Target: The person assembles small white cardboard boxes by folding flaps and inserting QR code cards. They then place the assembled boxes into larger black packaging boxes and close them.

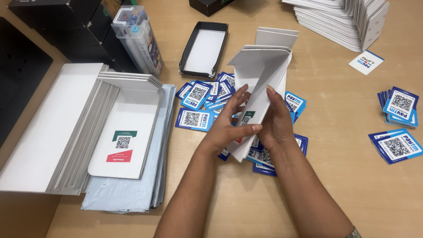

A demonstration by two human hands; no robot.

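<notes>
Blue-white square labels [200,102] mid-table

This looks like an office packing station: a pale wooden worktop [343,145] carries heaps of blue code stickers [207,99], with stacks of folded white card stands [348,20] behind them and grey mailing bags [128,194] to their left.

Both bare forearms are extended from the lower edge of the view, angled up and inward so that the wrists nearly meet. The left hand [227,128] is held palm down, fingers spread and slightly bent, thumb stretched out toward the right. The right hand [275,121] is set upright on its edge, back turned to the camera, fingers pressed together and pointed up. The two hands are brought close together, thumb nearly touching the opposite palm.
</notes>
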